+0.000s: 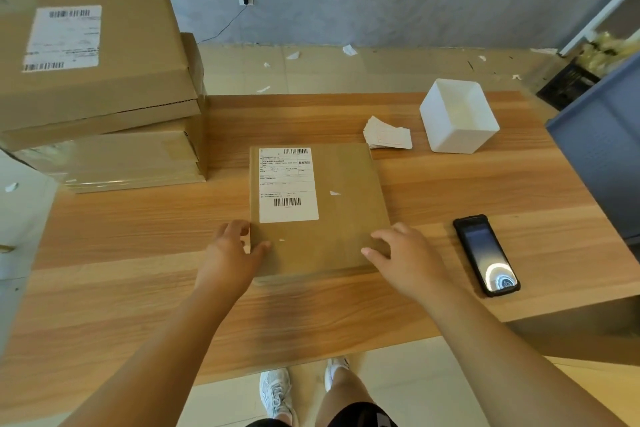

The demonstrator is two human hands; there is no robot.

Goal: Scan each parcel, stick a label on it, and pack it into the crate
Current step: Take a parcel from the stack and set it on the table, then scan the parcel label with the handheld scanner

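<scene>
A flat brown cardboard parcel point(343, 211) lies in the middle of the wooden table point(138, 236), with a white shipping label point(288, 184) stuck on its left half. My left hand point(232, 253) grips the parcel's near left corner, thumb on top. My right hand point(403, 253) rests on the near right corner with the fingers spread over the edge. A black handheld scanner point(486, 255) lies screen up to the right of the parcel. A small stack of white labels point(388, 133) sits behind the parcel. The blue crate point(602, 149) stands at the table's right edge.
A pile of larger cardboard boxes point(93, 80) fills the table's far left. A white open bin point(457, 114) stands beside the label stack. Paper scraps litter the floor behind the table. A black crate point(568, 87) sits on the floor at the far right.
</scene>
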